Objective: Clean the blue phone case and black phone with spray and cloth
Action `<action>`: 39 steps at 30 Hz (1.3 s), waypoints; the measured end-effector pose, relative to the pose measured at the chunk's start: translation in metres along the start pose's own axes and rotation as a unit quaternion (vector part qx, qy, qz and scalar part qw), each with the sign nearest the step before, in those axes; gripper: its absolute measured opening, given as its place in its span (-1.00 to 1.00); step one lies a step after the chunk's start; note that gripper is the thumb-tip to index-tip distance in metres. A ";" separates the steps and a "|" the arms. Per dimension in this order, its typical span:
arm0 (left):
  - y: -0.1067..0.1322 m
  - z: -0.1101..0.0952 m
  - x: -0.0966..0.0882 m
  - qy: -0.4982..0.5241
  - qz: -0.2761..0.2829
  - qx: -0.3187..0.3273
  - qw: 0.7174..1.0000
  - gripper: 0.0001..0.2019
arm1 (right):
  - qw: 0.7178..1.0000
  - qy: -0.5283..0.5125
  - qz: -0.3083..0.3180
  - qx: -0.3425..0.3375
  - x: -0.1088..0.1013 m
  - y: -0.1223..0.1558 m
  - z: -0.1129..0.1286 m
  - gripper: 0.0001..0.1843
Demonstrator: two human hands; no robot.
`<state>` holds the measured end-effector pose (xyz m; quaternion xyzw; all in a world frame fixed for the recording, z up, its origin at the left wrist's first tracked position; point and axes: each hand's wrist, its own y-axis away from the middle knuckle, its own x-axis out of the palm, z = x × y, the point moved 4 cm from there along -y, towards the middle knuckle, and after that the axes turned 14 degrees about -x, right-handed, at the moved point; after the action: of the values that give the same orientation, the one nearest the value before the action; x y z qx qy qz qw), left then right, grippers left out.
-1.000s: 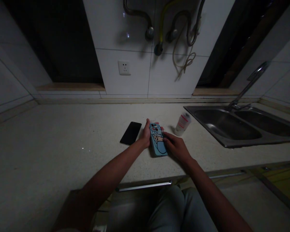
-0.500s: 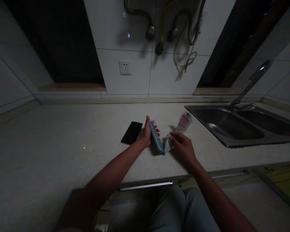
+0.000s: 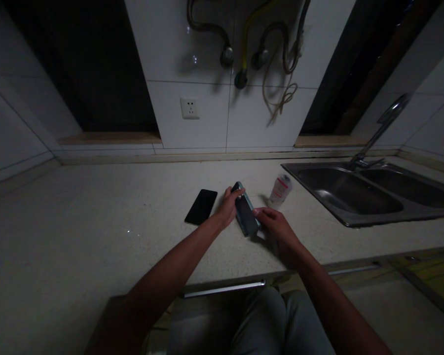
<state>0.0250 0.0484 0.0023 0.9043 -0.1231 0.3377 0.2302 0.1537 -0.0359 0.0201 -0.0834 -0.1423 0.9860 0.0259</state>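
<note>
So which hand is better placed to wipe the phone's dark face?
Probably the right hand: it sits at the near end of the phone, while the left hand grips its far edge.

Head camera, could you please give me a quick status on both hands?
Left hand grips the blue-cased phone, dark side up. Right hand at its near end. Black phone flat beside; small bottle behind.
</note>
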 end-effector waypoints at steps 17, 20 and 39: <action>0.042 -0.083 -0.043 -0.636 -0.355 0.159 0.667 -0.59 | 0.909 0.405 0.095 0.005 -0.034 -0.009 -0.004 -0.72; 0.044 -0.095 -0.060 -0.627 -0.390 0.076 0.670 -0.49 | 0.902 0.419 0.101 -0.019 -0.035 -0.006 -0.006 -0.76; 0.015 -0.076 -0.064 -0.342 -0.135 -0.032 0.929 -0.72 | 0.976 0.194 0.091 -0.043 -0.024 -0.004 0.015 -0.62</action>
<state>-0.0701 0.0771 0.0151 0.9651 -0.0824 -0.0309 0.2465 0.1747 -0.0378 0.0390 -0.2866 -0.1689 0.9422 -0.0403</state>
